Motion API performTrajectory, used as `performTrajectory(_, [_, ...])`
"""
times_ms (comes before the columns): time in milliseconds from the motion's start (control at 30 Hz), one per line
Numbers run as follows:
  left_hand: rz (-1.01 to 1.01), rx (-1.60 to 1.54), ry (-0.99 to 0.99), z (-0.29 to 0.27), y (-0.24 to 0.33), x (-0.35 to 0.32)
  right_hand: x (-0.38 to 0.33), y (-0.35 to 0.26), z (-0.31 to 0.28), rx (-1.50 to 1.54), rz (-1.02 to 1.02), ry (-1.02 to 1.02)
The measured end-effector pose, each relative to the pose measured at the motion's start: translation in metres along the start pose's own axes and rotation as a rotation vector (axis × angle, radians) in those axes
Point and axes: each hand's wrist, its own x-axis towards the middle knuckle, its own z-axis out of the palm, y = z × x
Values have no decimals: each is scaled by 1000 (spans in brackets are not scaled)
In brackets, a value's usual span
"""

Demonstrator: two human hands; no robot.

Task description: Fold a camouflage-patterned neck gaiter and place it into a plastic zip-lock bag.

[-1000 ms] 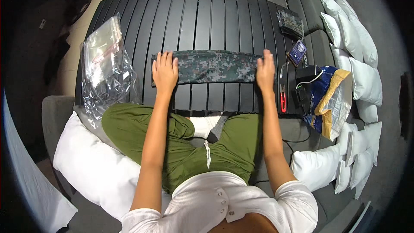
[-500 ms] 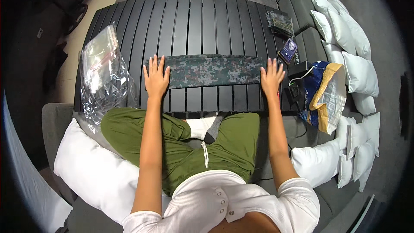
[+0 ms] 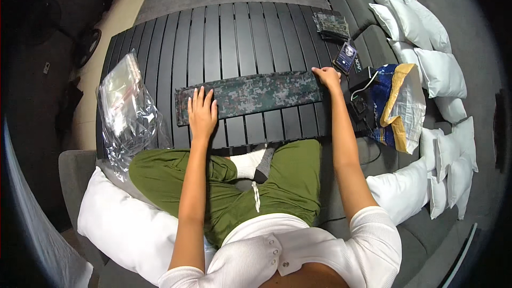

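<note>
A long folded strip of digital-camouflage cloth (image 3: 266, 95) lies across the black slatted table (image 3: 210, 42), tilted a little with its right end farther from me. My left hand (image 3: 202, 116) rests flat on its left part, fingers stretched out and slightly apart. At the far right corner, my right hand (image 3: 327, 77) is closed, pinching the cloth's edge between thumb and fingers. The fingertips partly cover that corner.
Clear plastic bags (image 3: 128, 96) lie on the table's left. To the right are packed camouflage pieces (image 3: 332, 25), a phone (image 3: 345, 57), a black box (image 3: 364, 79) with cables, and a blue-and-yellow woven sack (image 3: 397, 112). White pillows (image 3: 440, 72) line the grey sofa (image 3: 368, 48).
My right hand has gone from lying flat with spread fingers to pinching the cloth's far right corner. The left hand stays flat on the cloth, whose left end now sits nearer me.
</note>
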Motion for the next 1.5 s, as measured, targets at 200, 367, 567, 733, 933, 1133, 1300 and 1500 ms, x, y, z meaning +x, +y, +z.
performTrajectory(200, [-50, 25, -63, 2, -5, -2, 5, -8, 2, -85, -2, -21])
performTrajectory(367, [-76, 17, -94, 0, -10, -5, 2, -8, 7, -4, -161, -3])
performTrajectory(567, [-51, 69, -130, -1, -8, -2, 17, 5, 4, 333, -394, -47])
performTrajectory(733, [-171, 52, 80, -9, -20, 5, 17, 9, 3, 570, -244, -197])
performTrajectory(933, [-562, -118, 104, -17, -72, -11, 0, 2, -13, 486, -118, -315])
performTrajectory(1133, [-745, -203, -39, -28, -58, 0, -8, 9, -19, 421, -162, -349])
performTrajectory(1300, [-714, -211, -9, -30, -60, -2, -9, 9, -14, 442, -205, -338])
performTrajectory(1500, [-529, -252, 4, -28, -41, -1, -9, 18, -30, 332, -229, -462])
